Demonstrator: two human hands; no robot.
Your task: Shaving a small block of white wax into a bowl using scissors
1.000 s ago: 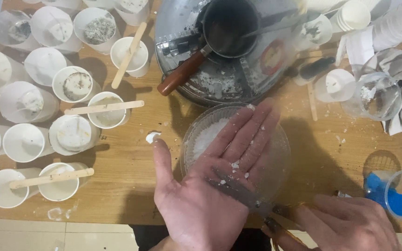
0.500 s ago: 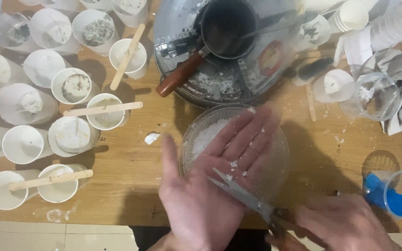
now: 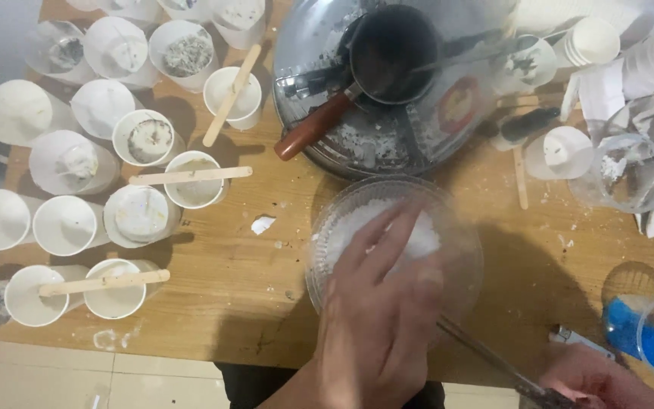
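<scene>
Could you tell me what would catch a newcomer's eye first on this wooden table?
Front and centre, the left hand hovers blurred over a clear bowl of white flakes. Behind it, a small dark saucepan sits on a round metal tray. Many white paper cups, some bridged by wooden sticks, crowd the left.

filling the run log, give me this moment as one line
left hand: spread over clear bowl of white flakes | right hand: grips thin metal tool | dark pan on round tray behind bowl
</scene>
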